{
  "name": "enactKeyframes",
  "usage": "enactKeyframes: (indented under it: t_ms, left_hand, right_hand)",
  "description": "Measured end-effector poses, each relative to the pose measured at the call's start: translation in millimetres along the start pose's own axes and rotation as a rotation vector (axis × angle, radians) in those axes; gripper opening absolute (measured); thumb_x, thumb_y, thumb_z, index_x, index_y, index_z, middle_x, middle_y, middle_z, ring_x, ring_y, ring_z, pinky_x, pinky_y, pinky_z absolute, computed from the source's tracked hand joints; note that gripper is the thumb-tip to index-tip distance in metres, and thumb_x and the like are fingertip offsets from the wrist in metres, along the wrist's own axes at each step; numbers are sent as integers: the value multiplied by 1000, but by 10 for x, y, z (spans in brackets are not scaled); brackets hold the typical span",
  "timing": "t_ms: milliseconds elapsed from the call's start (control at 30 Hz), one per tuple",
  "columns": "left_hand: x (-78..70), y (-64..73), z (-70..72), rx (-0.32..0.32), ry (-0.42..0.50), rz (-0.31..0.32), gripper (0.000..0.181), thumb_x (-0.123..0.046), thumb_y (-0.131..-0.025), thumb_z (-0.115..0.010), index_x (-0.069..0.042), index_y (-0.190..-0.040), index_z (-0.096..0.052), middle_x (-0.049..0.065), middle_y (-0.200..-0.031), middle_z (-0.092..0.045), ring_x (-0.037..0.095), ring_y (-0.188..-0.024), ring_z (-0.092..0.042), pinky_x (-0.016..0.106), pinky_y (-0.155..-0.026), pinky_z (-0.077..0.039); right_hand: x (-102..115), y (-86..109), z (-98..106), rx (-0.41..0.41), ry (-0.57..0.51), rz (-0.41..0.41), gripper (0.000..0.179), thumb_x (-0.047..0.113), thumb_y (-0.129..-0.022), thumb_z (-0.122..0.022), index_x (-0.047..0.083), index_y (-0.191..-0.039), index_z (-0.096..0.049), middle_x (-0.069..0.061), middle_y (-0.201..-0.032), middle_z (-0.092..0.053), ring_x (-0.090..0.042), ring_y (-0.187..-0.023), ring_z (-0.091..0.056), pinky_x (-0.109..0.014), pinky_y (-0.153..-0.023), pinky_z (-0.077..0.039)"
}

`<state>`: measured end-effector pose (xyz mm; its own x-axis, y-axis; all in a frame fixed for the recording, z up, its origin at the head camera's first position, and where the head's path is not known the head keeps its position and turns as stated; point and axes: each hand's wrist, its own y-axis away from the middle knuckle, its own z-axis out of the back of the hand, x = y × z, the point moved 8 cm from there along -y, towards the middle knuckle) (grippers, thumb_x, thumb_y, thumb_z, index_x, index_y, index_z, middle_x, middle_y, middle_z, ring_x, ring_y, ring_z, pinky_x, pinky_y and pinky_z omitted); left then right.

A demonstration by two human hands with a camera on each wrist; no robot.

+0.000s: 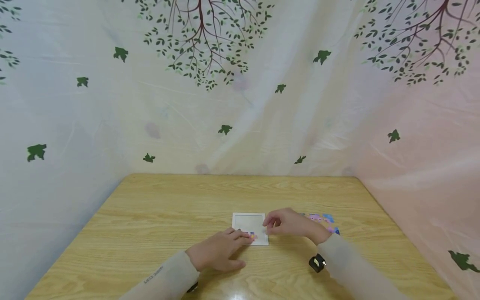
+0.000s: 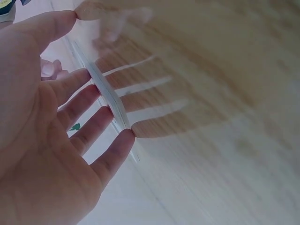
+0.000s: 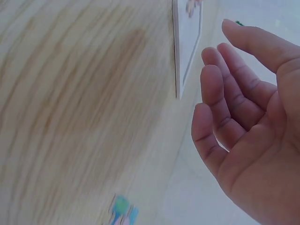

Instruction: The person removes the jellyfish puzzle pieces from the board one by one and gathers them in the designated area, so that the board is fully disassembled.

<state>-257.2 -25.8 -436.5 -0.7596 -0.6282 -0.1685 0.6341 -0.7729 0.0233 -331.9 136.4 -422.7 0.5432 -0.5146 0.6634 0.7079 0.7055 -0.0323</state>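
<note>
A white puzzle tray point(image 1: 248, 221) with a raised rim lies on the table. Small colourful puzzle pieces point(image 1: 253, 236) sit along its lower side, partly covered by fingers. My left hand point(image 1: 221, 251) reaches over the tray's near left corner; in the left wrist view its straight fingers point(image 2: 117, 154) rest along the tray's edge. Beside the right rim hovers my right hand point(image 1: 290, 223). Its fingers are loosely bent and hold nothing, as the right wrist view shows, with the tray's edge point(image 3: 177, 61) just past the fingertips.
More loose puzzle pieces point(image 1: 328, 218) lie right of the tray, partly behind my right hand and wrist. The wooden table point(image 1: 168, 200) runs back to a hanging cloth point(image 1: 180, 121) printed with branches and leaves, which also encloses both sides.
</note>
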Motion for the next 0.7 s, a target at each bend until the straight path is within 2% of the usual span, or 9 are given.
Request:
enactKeyframes:
  t_ms: [300, 533, 700]
  left_hand:
    - [15, -14, -11, -23, 15, -27, 61, -40, -98, -66, -16, -152, -51, 0, -151, -51, 22, -135, -49, 38, -112, -43]
    - [21, -7, -12, -27, 12, -22, 61, -40, -97, -67, -11, -149, -52, 1, -150, -52, 21, -138, -47, 36, -115, -40]
    - [54, 7, -18, -20, 51, -34, 60, -37, -98, -66, -8, -148, -52, 3, -153, -50, 22, -140, -46, 36, -116, -38]
  right_hand:
    - [111, -193, -275, 51, 47, -5, 12, 13, -92, -76, 6, -101, -72, 8, -85, -67, -1, -77, -59, -22, -72, -52]
    - [144, -248, -342, 14, 46, -17, 11, 11, -91, -77, 4, -97, -72, 7, -82, -65, -1, -74, -54, -21, -68, -49]
    - [142, -266, -353, 0, 47, -47, 11, 10, -89, -78, 4, -95, -71, 7, -79, -62, -2, -72, -52, -21, -66, -47]
